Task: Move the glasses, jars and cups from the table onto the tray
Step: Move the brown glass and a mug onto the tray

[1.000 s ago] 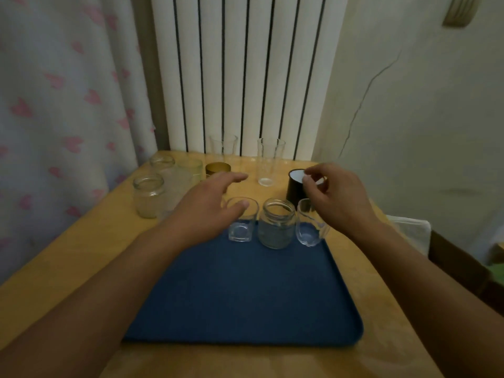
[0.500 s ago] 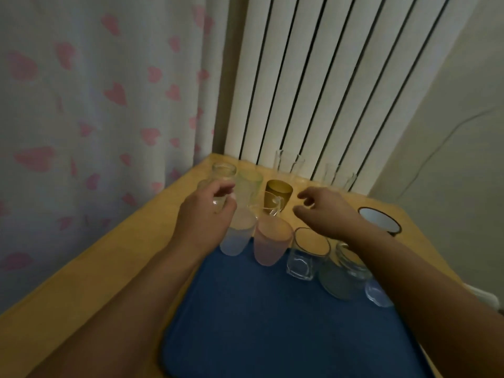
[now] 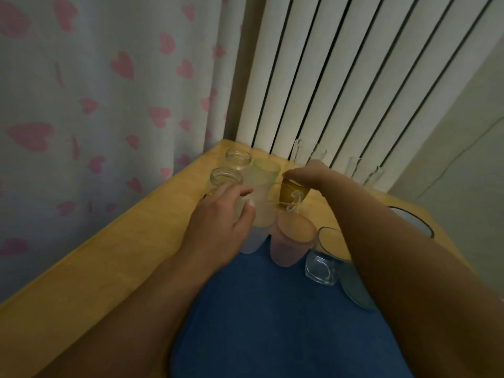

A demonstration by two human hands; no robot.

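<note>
**Both hands in the back cluster, amber cup and a jar up next**

So you're mid-pickup here, reaching past the tray [image 3: 272,323] into the bunch of glassware crowded in the table's [image 3: 122,241] far corner by the curtain [image 3: 95,91]. Your right hand [image 3: 308,173] sits over the rim of the amber cup [image 3: 293,193], fingers curled down around its top edge; looks like a pinch on the rim, though I can't tell how firm it is. Your left hand [image 3: 221,216] is wrapped round the clear jar [image 3: 225,180] at the near left of the cluster, fingers curved along its side with the thumb tip showing, right against the frosted white cup [image 3: 259,208].

The tray already has a row along its far edge: a pink frosted cup [image 3: 291,241], a square-bottomed clear glass [image 3: 321,266] and a glass jar [image 3: 357,293] half hidden by your right forearm. Still on the table: another jar [image 3: 238,158], a greenish cup [image 3: 266,167], two tall clear glasses [image 3: 309,154] near the radiator [image 3: 354,77] and a dark-rimmed enamel mug [image 3: 411,222] off to the right.

Next move, I'd say: lift both straight up before pulling back. Everything's packed tight, so dragging sideways would likely knock a neighbour. Then set them down in the open blue space in front of the row.
</note>
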